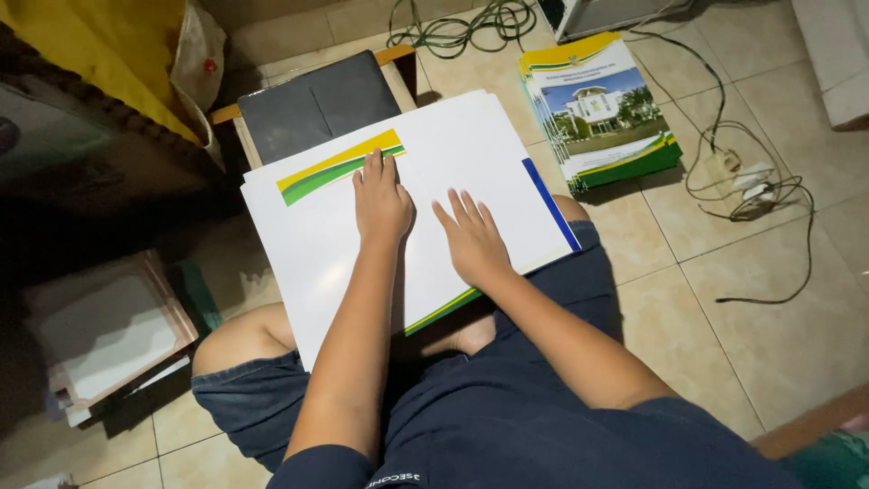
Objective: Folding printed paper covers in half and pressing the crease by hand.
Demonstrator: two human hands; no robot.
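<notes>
From the head camera, the person sits on the tiled floor (724, 299) with a stack of large white sheets (471, 154) laid across the lap and over a small low table (398, 72) in front of the knees. The stack's long axis runs from lower left to upper right, tilted a little anticlockwise; its far short end reaches toward the pile of printed folders (602, 109), and its near corner hangs over the shorts between the knees. The topmost sheet carries a yellow and green curved band (339, 166) near its upper left edge, and a blue strip (550, 204) lines the right edge. The left hand (380, 201) lies flat, fingers together, fingertips touching the green band, gripping nothing. The right hand (471, 237) also lies flat just beside it, fingers slightly spread, pressing the white face and holding nothing. A dark folder (317, 104) rests on the table beyond the upper left edge. To the right, bare tiles lie between the stack and the loose cables (751, 190); to the left, a tray of white boards (109, 330) sits close by the left knee.
</notes>
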